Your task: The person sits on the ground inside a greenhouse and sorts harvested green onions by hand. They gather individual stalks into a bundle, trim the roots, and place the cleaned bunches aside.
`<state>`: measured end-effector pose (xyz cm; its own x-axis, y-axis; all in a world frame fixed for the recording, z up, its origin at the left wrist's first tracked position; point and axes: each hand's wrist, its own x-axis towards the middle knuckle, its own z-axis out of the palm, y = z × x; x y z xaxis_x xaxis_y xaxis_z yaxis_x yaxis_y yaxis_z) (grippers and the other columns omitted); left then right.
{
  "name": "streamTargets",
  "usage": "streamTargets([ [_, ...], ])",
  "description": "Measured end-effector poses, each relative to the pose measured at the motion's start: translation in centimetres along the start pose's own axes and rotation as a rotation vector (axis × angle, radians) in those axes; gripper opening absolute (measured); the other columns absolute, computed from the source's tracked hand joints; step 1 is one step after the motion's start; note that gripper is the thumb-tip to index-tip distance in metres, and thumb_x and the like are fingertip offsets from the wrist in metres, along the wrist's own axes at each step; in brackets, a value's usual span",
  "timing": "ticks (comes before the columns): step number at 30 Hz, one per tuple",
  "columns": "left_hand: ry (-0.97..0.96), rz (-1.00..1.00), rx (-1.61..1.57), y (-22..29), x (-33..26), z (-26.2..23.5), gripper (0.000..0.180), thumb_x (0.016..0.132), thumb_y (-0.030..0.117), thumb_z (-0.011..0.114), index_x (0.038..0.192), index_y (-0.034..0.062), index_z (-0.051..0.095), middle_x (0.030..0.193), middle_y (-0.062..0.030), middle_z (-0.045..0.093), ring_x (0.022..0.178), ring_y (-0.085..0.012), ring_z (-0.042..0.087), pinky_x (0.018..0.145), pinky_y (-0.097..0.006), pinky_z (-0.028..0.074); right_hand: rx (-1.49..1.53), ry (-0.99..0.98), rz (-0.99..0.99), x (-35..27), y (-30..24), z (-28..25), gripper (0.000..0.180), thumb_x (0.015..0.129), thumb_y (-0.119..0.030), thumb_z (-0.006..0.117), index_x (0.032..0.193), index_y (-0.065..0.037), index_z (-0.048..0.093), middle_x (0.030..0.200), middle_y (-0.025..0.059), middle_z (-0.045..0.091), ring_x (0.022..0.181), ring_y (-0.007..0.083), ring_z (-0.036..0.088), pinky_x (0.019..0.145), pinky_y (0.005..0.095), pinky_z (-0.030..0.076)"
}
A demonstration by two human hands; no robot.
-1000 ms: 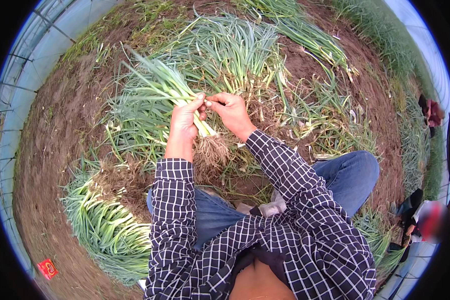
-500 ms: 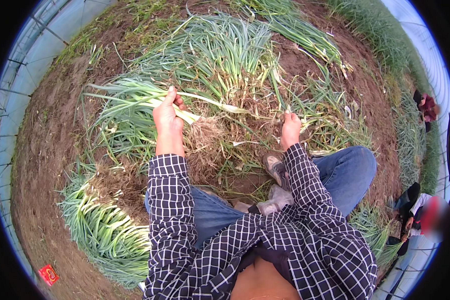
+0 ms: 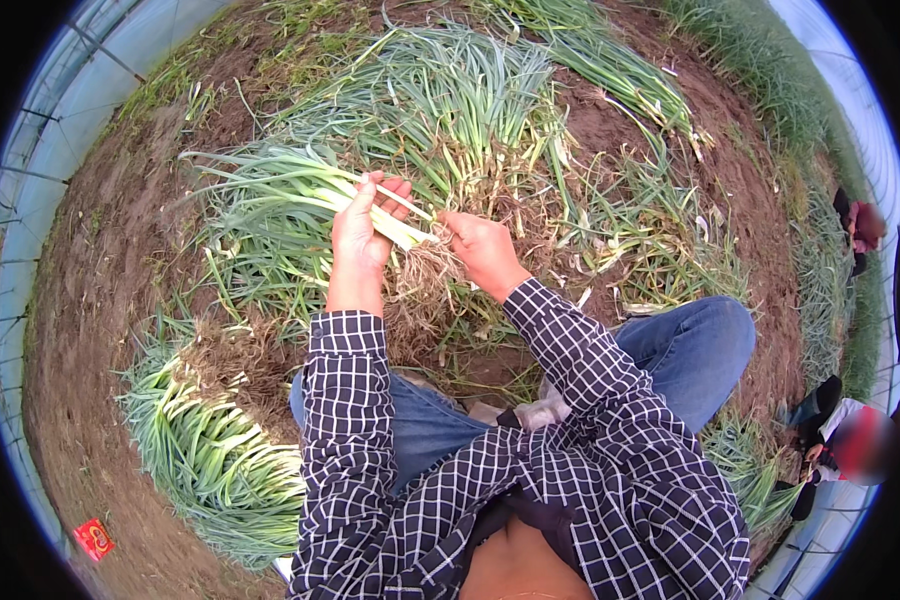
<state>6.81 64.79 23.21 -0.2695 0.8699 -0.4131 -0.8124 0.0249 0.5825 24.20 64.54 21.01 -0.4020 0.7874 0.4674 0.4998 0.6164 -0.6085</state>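
A bunch of green onions lies across my left hand, leaves to the left and white ends to the right. My left thumb presses on the stalks while the fingers curl loosely behind them. Closed in a pinch, my right hand grips the white lower end of one green onion stalk, just right of the bunch. Stringy roots hang below the bunch between my hands. Right behind both hands spreads a heap of green onions with dry, brownish lower leaves.
A row of green onions lies at lower left, its roots toward me. Loose stripped leaves litter the soil at right. A red packet is at far lower left. Two other people are at the right edge, beside more green onions.
My right hand has moved left, from the leaf litter to the stalk end beside my left hand. The left-hand bunch has shifted slightly right, and its fingers have loosened.
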Motion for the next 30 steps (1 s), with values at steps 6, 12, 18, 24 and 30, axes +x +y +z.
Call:
streamTargets([
  [6,0.019,-0.024,0.045,-0.3,0.3,-0.8,0.021,0.089,0.015,0.052,0.102,-0.0009,0.053,0.090,-0.0169,0.059,0.083,-0.0304,0.061,0.076,-0.043,0.052,-0.019,-0.046,0.110,-2.1,-1.4,-2.6,0.014,0.084,-0.019,0.057,0.082,-0.005,0.061,0.068,0.0110,0.062,0.055,0.0236,0.060,0.049,0.0316,0.047],
  [12,0.047,-0.001,0.076,-2.1,0.1,-0.4,0.019,0.087,0.010,0.053,0.099,-0.0042,0.054,0.082,-0.0149,0.059,0.076,-0.0269,0.062,0.070,-0.040,0.055,0.017,0.008,0.196,-4.8,-0.1,-3.2,0.010,0.083,-0.013,0.059,0.081,-0.004,0.060,0.065,0.0121,0.060,0.053,0.0242,0.059,0.049,0.0320,0.047],
  [18,0.124,0.118,-0.002,-0.2,0.4,-0.8,0.017,0.088,0.009,0.051,0.099,-0.0039,0.054,0.078,-0.0118,0.057,0.069,-0.0234,0.060,0.069,-0.041,0.056,0.045,0.013,0.527,-7.9,3.1,-3.8,0.010,0.086,-0.012,0.057,0.086,-0.003,0.062,0.060,0.0040,0.058,0.046,0.0101,0.048,0.042,0.0260,0.037],
  [24,-0.129,-0.114,0.166,-0.4,-1.8,0.0,0.026,0.089,0.013,0.050,0.112,-0.0005,0.050,0.076,-0.0067,0.055,0.070,-0.0183,0.056,0.074,-0.038,0.053,0.580,-0.094,0.628,-1.1,2.3,-4.1,0.027,0.085,-0.015,0.056,0.106,0.002,0.056,0.081,0.0040,0.060,0.051,0.0070,0.049,0.042,0.0212,0.037],
  [30,-0.312,-0.244,0.143,-0.6,-3.1,1.1,0.031,0.089,0.014,0.051,0.119,0.0074,0.047,0.072,-0.0092,0.058,0.057,-0.0163,0.056,0.055,-0.033,0.052,1.112,-0.457,0.695,5.6,-0.6,-2.3,0.020,0.085,-0.016,0.058,0.101,-0.005,0.060,0.069,-0.0042,0.057,0.050,0.0014,0.042,0.040,0.0169,0.028],
])
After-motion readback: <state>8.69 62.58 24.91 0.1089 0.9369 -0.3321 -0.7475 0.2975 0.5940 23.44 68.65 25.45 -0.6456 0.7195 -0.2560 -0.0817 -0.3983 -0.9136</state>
